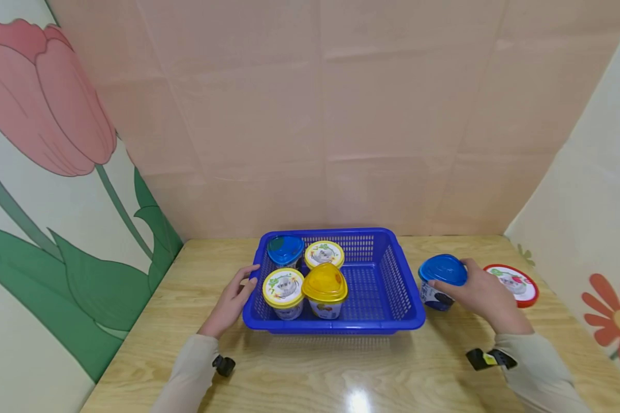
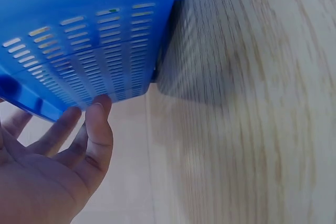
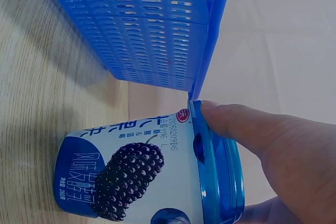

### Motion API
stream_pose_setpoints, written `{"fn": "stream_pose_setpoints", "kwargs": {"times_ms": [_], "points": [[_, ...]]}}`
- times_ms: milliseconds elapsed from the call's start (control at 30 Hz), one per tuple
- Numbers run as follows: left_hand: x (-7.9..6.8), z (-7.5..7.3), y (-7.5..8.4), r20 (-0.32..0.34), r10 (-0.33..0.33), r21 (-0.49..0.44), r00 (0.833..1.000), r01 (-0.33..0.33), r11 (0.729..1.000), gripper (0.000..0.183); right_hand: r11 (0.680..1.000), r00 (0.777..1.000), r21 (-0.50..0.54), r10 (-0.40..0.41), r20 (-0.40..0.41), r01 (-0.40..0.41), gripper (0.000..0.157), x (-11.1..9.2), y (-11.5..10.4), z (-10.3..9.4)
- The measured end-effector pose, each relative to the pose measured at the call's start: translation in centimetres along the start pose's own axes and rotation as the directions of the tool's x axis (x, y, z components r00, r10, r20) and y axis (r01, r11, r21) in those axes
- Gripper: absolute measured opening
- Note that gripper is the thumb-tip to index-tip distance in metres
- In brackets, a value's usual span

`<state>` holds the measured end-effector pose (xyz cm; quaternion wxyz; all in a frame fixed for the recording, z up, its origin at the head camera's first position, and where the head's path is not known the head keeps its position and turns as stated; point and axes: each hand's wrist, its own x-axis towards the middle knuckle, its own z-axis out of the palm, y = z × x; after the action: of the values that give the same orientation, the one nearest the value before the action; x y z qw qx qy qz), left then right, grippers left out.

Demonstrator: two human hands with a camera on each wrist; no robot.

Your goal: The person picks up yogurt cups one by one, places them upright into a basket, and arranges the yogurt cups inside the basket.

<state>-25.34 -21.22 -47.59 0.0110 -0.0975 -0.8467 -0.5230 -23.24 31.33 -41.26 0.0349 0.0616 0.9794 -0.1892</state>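
My right hand point(image 1: 488, 295) grips a yogurt cup point(image 3: 126, 171) by its blue lid point(image 1: 442, 269), just right of the blue plastic basket point(image 1: 336, 324). Its thumb presses the lid's edge in the right wrist view, and a blackberry picture shows on the cup's side. Whether the cup's base touches the table cannot be told. At the basket's left rim rests my left hand point(image 1: 232, 301), fingers loosely bent against the outside. Inside the basket's left half stand a blue-lidded cup point(image 1: 286, 250), two white-and-yellow-lidded cups point(image 1: 283, 288) and a cup with a domed yellow lid point(image 1: 325, 284).
A tub with a red-rimmed white lid point(image 1: 514, 284) stands right of my right hand, partly behind it. The wooden table point(image 1: 310, 373) meets a pink-beige covered wall point(image 1: 320, 115) behind the basket. Flower-painted panels flank both sides.
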Motion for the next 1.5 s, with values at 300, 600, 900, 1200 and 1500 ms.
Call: {"fn": "stream_pose_setpoints", "kwargs": {"times_ms": [300,600,900,1200,1500], "points": [[-0.3,-0.2,1.1,0.02,0.019,-0.038,1.0,-0.019,0.999,0.044,1.0,1.0,0.005,-0.013,-0.004,0.013,0.125,0.0,0.1,0.1],[-1.2,-0.5,3.8,0.04,0.002,-0.067,0.999,0.001,0.998,0.043,1.0,1.0,0.011,-0.005,0.008,0.005,0.124,-0.1,0.0,0.0],[-1.2,-0.6,3.8,0.061,0.004,-0.056,0.998,-0.001,0.998,0.045,1.0,1.0,0.01,-0.011,-0.018,0.011,0.123,-0.1,-0.2,0.0],[-0.1,-0.2,1.1,0.056,0.003,-0.067,0.998,0.001,0.998,0.046,1.0,0.999,0.023,-0.01,-0.037,0.01,0.125,-0.1,-0.1,0.0],[0.1,-0.1,0.2,0.041,0.016,-0.06,0.999,-0.014,0.998,0.043,0.999,0.998,0.045,-0.015,-0.069,0.018,0.125,-0.3,-0.5,-0.2]]}}
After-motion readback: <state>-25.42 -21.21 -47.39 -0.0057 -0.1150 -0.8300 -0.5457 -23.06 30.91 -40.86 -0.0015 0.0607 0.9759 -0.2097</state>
